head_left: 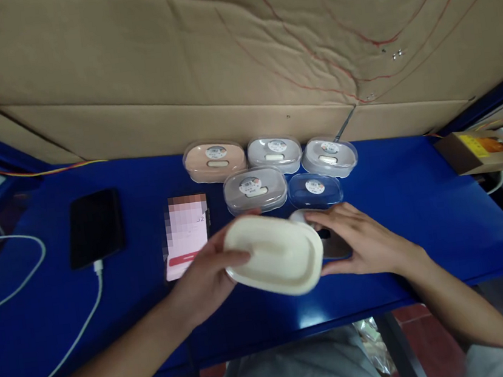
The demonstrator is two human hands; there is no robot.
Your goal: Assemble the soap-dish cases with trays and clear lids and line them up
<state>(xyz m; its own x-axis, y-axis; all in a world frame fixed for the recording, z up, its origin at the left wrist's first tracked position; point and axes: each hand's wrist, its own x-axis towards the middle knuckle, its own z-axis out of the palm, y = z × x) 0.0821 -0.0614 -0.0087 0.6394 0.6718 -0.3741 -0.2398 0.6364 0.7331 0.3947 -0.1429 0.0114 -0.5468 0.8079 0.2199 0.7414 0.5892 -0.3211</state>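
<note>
My left hand (215,263) grips a cream oval dish (273,256) by its left end. The thumb lies across its face, which has a rim around a recessed middle; the fingers are mostly hidden behind it. Just to the right, my right hand (358,239) curves around a dark grey-brown object (334,244), partly hidden behind the dish. A small white piece (298,216) shows near its fingertips. Behind the hands stand oval boxes with clear lids and round labels: a peach box (214,163), two pale grey boxes, a grey-beige box (256,199) and a blue-looking clear one (315,191).
On the blue table (394,195) a lit phone (188,233) lies left of the dish. Farther left is a black phone (95,226) with a white cable (101,292). A cardboard box (478,151) stands at the right. Brown board (131,105) rises behind.
</note>
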